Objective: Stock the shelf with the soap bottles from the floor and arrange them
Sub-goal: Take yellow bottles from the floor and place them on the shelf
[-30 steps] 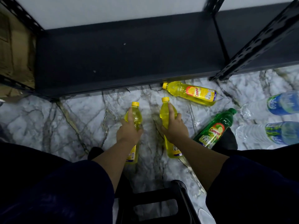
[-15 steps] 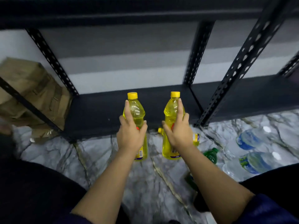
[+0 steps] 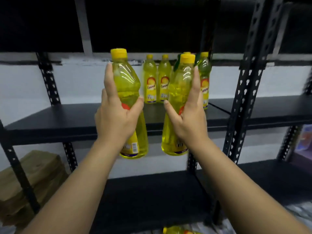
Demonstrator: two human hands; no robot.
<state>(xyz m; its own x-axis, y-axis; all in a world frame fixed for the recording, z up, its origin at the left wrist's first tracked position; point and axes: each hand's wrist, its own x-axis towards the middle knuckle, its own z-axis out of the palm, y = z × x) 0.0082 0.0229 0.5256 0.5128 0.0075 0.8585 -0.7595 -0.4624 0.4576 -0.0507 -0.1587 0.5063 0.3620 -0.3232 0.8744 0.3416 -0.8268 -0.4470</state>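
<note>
My left hand (image 3: pixel 116 119) grips a yellow soap bottle (image 3: pixel 128 92) with a yellow cap, held upright in front of the middle shelf (image 3: pixel 67 119). My right hand (image 3: pixel 189 119) grips a second yellow soap bottle (image 3: pixel 179 92) the same way, just to the right. Both bottles hang in the air at the shelf's front edge, their bases below the board. At the back of that shelf stand several soap bottles (image 3: pixel 156 81), yellow ones and a greenish one (image 3: pixel 205 76) partly hidden behind my right hand. Another yellow bottle (image 3: pixel 179 231) lies on the floor at the bottom edge.
The black metal rack has perforated uprights (image 3: pixel 244 98) and a lower shelf (image 3: pixel 152 196). A brown cardboard bundle (image 3: pixel 32 181) sits at the lower left behind an upright. A neighbouring rack bay continues to the right (image 3: pixel 278 112).
Both hands have lifted the two yellow bottles from the floor up to the middle shelf's height. The view has tilted up from the floor to the rack.
</note>
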